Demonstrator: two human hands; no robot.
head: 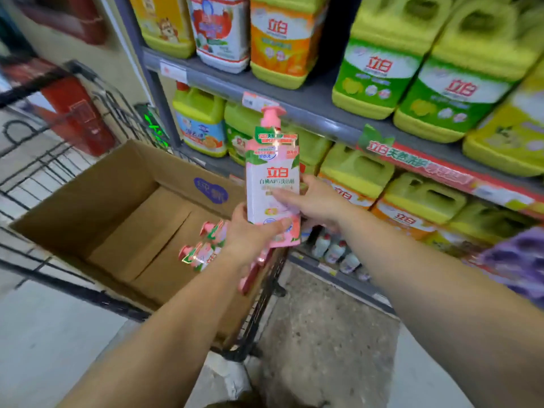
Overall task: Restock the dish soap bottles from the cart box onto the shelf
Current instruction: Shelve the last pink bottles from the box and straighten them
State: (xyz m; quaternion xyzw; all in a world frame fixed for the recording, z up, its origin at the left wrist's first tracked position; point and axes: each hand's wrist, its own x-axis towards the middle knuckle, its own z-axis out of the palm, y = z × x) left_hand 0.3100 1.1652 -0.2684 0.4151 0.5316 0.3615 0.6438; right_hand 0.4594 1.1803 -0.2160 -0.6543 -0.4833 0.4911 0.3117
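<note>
L hand grips base of pink pump bottle, upright, above cart's near-right corner. R hand holds its side, fingers across label. Below: cardboard box in wire cart, more pink bottles lying in it. Beyond: shelf of yellow-green jugs. Step: bottle lifted out, mid-transfer. Next, prob.: find matching slot, set it upright; slot not visible.

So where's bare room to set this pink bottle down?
Most of the box floor is bare, left of the pink bottles lying at its right end. The shelves look packed with jugs; the bottom tier by the small bottles is too blurred to judge.
</note>
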